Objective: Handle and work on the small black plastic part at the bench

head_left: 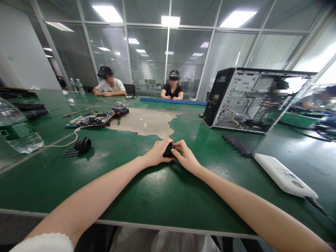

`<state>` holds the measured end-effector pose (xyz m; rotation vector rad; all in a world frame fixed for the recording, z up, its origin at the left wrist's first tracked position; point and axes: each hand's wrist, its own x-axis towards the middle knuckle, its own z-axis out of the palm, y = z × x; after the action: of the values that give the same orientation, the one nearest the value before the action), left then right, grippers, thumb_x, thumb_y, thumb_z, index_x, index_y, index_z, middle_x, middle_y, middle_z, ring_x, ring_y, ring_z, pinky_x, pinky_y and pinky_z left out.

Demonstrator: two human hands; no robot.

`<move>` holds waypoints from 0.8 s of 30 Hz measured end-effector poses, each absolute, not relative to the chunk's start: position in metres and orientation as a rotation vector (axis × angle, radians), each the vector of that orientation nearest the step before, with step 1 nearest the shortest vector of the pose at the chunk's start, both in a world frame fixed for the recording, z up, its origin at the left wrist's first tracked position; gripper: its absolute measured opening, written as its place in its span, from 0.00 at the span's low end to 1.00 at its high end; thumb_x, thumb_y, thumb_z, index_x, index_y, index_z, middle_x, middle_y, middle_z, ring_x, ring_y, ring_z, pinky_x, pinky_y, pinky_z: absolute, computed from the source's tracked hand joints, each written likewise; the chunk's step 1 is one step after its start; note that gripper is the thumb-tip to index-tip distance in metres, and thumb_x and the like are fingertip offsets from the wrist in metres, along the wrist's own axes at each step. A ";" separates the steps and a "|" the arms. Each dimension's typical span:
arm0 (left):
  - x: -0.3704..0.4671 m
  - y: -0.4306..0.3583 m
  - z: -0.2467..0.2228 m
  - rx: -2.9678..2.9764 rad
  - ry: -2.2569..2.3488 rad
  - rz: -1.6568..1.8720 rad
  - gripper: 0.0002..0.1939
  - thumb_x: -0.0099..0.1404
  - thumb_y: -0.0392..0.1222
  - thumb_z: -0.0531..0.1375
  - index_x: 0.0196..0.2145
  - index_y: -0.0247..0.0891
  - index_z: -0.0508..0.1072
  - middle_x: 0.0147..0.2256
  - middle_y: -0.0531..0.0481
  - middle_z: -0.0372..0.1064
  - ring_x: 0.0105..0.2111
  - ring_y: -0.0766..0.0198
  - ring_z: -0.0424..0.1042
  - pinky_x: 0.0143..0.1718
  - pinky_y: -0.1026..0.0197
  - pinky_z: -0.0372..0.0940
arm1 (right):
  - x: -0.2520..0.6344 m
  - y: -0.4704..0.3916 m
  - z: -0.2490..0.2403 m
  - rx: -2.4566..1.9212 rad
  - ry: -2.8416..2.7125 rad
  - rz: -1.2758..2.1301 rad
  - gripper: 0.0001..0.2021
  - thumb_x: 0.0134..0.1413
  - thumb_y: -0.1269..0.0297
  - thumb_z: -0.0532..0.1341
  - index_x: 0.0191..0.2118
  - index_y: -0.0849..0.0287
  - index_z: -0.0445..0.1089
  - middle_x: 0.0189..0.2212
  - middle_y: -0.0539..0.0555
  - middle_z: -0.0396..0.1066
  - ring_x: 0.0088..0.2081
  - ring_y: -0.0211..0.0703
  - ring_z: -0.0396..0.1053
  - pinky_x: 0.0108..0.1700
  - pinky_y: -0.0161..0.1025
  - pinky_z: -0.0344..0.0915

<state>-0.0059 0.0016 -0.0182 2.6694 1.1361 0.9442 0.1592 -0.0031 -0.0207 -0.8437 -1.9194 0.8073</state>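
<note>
A small black part (168, 150) is held between both hands over the middle of the green table (157, 185). My left hand (159, 152) wraps round it from the left, with the thumb below and the fingers above. From the right, my right hand (185, 156) pinches at its side with thumb and fingertips. The fingers cover much of the part, so its full shape is hidden. To the left, a black piece with a round end and several prongs (83, 145) lies on the table.
Circuit boards (91, 119) lie behind at left, near a bottle (18, 126). An open computer case (223, 98) stands at right, with a white device (286, 175) in front. Two people (109, 85) (172, 90) sit across the table; another person (320, 98) is at far right.
</note>
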 end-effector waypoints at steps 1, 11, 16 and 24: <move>-0.006 0.002 -0.018 2.667 1.133 0.943 0.31 0.50 0.47 0.60 0.49 0.40 0.51 0.45 0.46 0.60 0.46 0.56 0.60 0.46 0.52 0.52 | 0.159 -0.003 -0.021 -0.824 -1.909 0.803 0.09 0.50 0.62 0.54 0.37 0.56 0.55 0.36 0.51 0.62 0.37 0.39 0.65 0.40 0.40 0.63; -0.006 0.002 -0.019 2.666 1.138 0.941 0.33 0.49 0.47 0.61 0.50 0.41 0.50 0.47 0.45 0.59 0.47 0.55 0.59 0.47 0.52 0.51 | 0.158 -0.005 -0.016 -0.843 -1.878 0.927 0.08 0.51 0.59 0.53 0.35 0.56 0.56 0.30 0.49 0.63 0.32 0.37 0.65 0.35 0.36 0.63; -0.007 0.003 -0.021 2.696 1.146 0.942 0.34 0.49 0.47 0.61 0.50 0.40 0.50 0.47 0.45 0.58 0.47 0.55 0.59 0.47 0.53 0.51 | 0.158 -0.004 -0.016 -0.856 -1.873 0.886 0.07 0.52 0.59 0.51 0.33 0.57 0.57 0.31 0.48 0.62 0.29 0.35 0.63 0.32 0.34 0.61; -0.006 0.002 -0.019 2.683 1.138 0.943 0.32 0.50 0.48 0.61 0.49 0.40 0.51 0.45 0.45 0.59 0.46 0.55 0.60 0.47 0.52 0.52 | 0.159 0.002 -0.022 -0.900 -1.861 0.915 0.10 0.50 0.59 0.53 0.38 0.57 0.59 0.34 0.51 0.63 0.33 0.36 0.64 0.36 0.36 0.62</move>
<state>-0.0062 0.0016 -0.0187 2.6825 1.1381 0.9429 0.1587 0.0024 -0.0223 -0.9005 -1.8607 0.9146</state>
